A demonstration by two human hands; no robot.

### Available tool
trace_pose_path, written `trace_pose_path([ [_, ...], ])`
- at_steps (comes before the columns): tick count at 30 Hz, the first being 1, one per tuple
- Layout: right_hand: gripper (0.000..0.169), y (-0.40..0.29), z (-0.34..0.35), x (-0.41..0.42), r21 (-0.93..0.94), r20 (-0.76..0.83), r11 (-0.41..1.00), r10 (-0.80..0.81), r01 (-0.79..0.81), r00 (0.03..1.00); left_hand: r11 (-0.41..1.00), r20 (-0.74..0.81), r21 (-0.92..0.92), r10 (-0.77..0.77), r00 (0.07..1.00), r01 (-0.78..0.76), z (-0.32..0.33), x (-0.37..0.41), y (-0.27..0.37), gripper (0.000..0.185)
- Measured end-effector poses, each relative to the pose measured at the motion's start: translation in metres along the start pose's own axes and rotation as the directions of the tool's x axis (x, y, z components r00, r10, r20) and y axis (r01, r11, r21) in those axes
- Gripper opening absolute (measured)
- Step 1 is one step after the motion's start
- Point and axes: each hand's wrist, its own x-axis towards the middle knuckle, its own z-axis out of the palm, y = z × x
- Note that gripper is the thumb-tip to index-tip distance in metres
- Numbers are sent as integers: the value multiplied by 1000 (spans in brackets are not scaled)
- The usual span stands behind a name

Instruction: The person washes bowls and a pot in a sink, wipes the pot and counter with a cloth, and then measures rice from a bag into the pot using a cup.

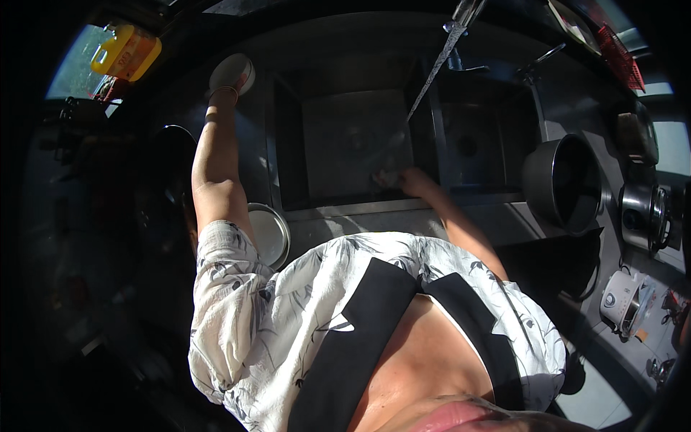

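At the sink counter's far left, my left hand is closed on a white bowl, its fingers partly hidden by the bowl. My right hand is over the near right part of the left sink basin and holds a crumpled pale cloth; shadow blurs its edges. A thin stream of water runs from the metal faucet down into that basin. White plates lie on the counter beside my left upper arm.
Right of the left basin is a second basin, then a large metal pot on its side or tilted. A lidded cooker and a white appliance stand farther right. A yellow jug is at the upper left, a red basket at the upper right.
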Motion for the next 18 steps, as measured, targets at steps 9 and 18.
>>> trace_pose_path([
  [9, 25, -9, -10, 6, 257, -227, 965, -2, 62, 974, 864, 282, -155, 504, 816, -480, 10, -137, 12, 44],
  [18, 55, -41, -99, 5, 888, -460, 101, 190, 449, 867, 995, 782, -82, 96, 616, -52, 44, -319, -110, 49],
])
